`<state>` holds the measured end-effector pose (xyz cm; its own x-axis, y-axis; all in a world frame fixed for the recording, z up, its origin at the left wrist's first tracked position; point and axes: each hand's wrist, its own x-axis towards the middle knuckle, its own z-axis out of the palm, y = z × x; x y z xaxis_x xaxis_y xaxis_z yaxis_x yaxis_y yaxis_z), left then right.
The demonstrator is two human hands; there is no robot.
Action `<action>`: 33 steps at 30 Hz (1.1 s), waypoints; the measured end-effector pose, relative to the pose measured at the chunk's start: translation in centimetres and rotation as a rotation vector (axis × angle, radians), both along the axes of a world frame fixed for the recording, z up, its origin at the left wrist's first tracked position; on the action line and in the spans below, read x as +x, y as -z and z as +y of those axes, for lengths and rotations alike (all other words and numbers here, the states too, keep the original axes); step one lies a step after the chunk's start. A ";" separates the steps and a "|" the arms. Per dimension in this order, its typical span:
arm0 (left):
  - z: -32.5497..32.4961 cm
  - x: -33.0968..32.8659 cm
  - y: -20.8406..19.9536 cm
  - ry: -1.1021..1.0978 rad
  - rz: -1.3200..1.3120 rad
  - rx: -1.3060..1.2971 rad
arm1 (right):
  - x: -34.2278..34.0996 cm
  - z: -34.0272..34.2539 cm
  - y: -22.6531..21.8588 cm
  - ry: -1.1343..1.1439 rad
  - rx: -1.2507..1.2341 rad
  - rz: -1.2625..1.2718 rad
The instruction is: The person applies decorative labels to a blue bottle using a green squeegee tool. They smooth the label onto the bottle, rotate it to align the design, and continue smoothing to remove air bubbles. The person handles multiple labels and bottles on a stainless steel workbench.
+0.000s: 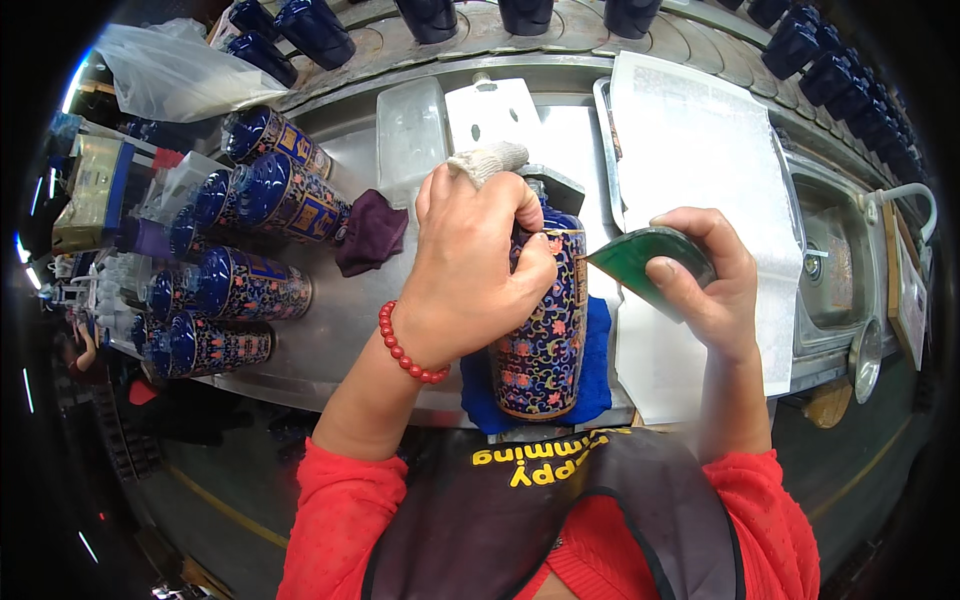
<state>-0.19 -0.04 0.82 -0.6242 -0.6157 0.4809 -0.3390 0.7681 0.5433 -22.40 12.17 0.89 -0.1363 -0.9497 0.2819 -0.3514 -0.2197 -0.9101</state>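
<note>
The patterned blue bottle [540, 350] lies on its side on a blue cloth [599, 345], base toward me and just beside the near edge of the metal counter [345, 312], neck end toward the far edge. My left hand [480, 245] rests over its upper part, fingers bent and thumb close to the forefinger; something dark shows between them, but I cannot tell what they pinch. My right hand [715, 280] has thumb and fingers closed on a thin green scraper [650, 255], whose pointed corner sits right at the bottle's side; whether it touches, I cannot tell. I judge that a hard push with that corner could scratch the decoration or catch my left thumb. A loose hold could let the round body roll, and if the cloth slid my way, the base could slip over the near edge. Rightward, the white sheet [690, 150] lies flat toward the sink [830, 210], leaving my right elbow good room. Leftward is tighter: a purple cloth [372, 235] and standing-close bottles [255, 285] fill the counter's left end, where a wide swing might knock them.
</note>
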 end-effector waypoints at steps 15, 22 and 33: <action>-0.8 0.8 -0.4 0.000 -0.038 0.061 | 0.4 0.5 0.8 0.004 -0.001 -0.065; -0.9 1.3 -0.6 0.032 0.004 0.077 | 0.8 0.5 1.1 0.081 -0.048 -0.129; -1.2 2.0 -0.6 0.078 -0.034 0.132 | 1.0 0.8 1.0 0.078 -0.001 -0.040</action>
<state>1.81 -1.25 1.45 -0.6873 -0.6209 0.3769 -0.3010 0.7157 0.6302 -21.39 12.96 -0.09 -0.2213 -0.9355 0.2754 -0.3310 -0.1936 -0.9236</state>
